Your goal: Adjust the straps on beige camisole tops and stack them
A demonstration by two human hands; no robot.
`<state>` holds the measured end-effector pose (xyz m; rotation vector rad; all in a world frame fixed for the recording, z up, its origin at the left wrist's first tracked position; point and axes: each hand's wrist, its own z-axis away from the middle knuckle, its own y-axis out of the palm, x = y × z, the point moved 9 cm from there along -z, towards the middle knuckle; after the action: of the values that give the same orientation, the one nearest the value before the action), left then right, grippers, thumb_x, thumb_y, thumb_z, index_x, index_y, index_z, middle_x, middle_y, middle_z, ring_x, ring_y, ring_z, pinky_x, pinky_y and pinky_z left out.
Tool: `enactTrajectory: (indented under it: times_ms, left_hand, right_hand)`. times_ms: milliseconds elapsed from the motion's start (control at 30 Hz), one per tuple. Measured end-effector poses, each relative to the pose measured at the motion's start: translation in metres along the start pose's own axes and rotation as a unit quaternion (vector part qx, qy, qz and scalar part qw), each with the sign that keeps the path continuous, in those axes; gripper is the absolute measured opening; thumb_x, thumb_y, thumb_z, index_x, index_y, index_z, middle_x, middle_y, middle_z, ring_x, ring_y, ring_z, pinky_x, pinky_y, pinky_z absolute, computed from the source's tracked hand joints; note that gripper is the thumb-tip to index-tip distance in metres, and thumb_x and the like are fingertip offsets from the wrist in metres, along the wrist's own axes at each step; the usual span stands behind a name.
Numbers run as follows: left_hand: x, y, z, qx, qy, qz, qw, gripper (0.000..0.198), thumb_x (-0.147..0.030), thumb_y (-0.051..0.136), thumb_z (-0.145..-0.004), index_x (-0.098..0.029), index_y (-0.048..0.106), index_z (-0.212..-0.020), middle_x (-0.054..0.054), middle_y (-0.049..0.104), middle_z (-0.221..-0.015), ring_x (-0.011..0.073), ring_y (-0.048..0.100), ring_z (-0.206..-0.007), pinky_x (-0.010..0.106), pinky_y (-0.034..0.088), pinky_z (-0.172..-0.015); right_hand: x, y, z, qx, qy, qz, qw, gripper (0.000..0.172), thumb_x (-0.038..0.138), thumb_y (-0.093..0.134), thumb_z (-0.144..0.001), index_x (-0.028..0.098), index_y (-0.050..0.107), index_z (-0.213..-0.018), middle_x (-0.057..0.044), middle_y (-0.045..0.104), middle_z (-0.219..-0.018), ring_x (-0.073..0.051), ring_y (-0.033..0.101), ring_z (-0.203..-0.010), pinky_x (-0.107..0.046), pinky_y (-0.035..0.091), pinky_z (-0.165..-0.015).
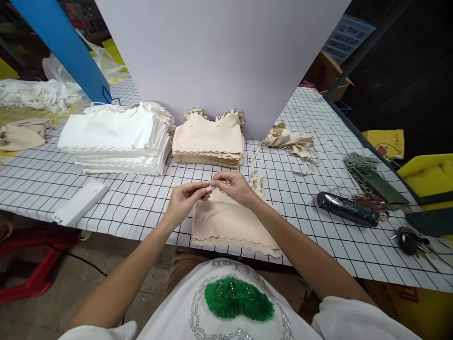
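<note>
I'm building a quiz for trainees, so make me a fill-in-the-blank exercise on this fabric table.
The left hand and right hand pinch the flat scallop-edged fabric piece, whose colour is ____.
The stack of white fabric pieces lies ____ of the stack of beige fabric pieces.
The glossy black oblong object rests on the table cover printed with a black ____.
Missing words: beige; left; grid.

Viewpoint: head-worn, above the person's chest.
Facing: forward and down, toward 12 o'clock across the gridded table point(106, 208).
Nearness: close; white board point(219, 56) at 12 o'clock.
</note>
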<state>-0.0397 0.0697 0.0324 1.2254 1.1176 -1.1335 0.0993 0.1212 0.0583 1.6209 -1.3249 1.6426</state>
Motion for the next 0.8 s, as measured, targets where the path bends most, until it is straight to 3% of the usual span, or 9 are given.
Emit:
enactTrajectory:
  times_ms: [200,367,433,600,700,800]
  left_hand:
    - [0.004,0.005,-0.003,-0.034,-0.046,0.060,0.997,0.036,-0.037,0.093,-0.059,-0.014,0.080,-0.084,0.006,0.076,-0.073,0.0160,0.070,-0.066,0.032,0.062,-0.072]
    - [-0.001,0.021,-0.004,-0.010,-0.035,0.065,0.997,0.031,-0.032,0.092,-0.063,-0.014,0.078,-0.084,0.005,0.075,-0.072,0.0159,0.069,-0.066,0.032,0.061,-0.072]
    - [0.000,0.024,-0.006,-0.004,-0.032,0.064,0.997,0.029,-0.032,0.090,-0.066,-0.014,0.077,-0.085,0.005,0.075,-0.073,0.0160,0.069,-0.067,0.032,0.060,-0.073]
    - [0.012,0.008,-0.007,-0.021,-0.028,-0.009,0.999,0.029,-0.034,0.086,-0.071,-0.015,0.078,-0.091,0.007,0.076,-0.088,0.0178,0.070,-0.078,0.033,0.059,-0.077]
    - [0.009,0.005,0.001,0.025,0.030,-0.114,0.993,0.020,-0.032,0.078,-0.080,-0.018,0.078,-0.093,0.008,0.074,-0.096,0.0204,0.069,-0.087,0.033,0.057,-0.077]
    - [0.005,0.025,0.019,0.126,0.151,-0.260,0.945,0.014,-0.025,0.067,-0.090,-0.022,0.078,-0.098,0.008,0.072,-0.098,0.0212,0.065,-0.092,0.034,0.054,-0.077]
  right_hand:
    - [-0.009,-0.026,0.015,-0.025,0.028,-0.030,0.999,0.024,0.041,0.070,-0.084,0.017,0.076,-0.082,-0.005,0.074,-0.082,-0.013,0.060,-0.065,-0.028,0.050,-0.063]
    - [-0.008,-0.018,0.024,0.021,0.024,-0.043,0.999,0.023,0.038,0.070,-0.086,0.020,0.078,-0.098,-0.007,0.077,-0.102,-0.020,0.070,-0.096,-0.035,0.055,-0.086]
    - [-0.010,-0.015,0.025,0.024,0.024,-0.051,0.998,0.021,0.033,0.070,-0.085,0.019,0.078,-0.098,-0.007,0.077,-0.100,-0.020,0.070,-0.094,-0.035,0.056,-0.087]
    - [-0.023,-0.026,0.026,-0.014,0.030,-0.006,0.999,0.015,0.026,0.068,-0.087,0.019,0.077,-0.095,-0.007,0.076,-0.098,-0.019,0.070,-0.089,-0.035,0.055,-0.083]
    - [-0.020,-0.031,0.032,-0.022,-0.001,0.086,0.996,0.012,0.021,0.066,-0.088,0.020,0.077,-0.092,-0.006,0.073,-0.092,-0.018,0.067,-0.087,-0.034,0.052,-0.081]
    - [-0.015,-0.025,0.041,-0.003,-0.032,0.132,0.991,0.015,0.014,0.063,-0.088,0.020,0.077,-0.089,-0.004,0.068,-0.085,-0.016,0.063,-0.078,-0.031,0.050,-0.074]
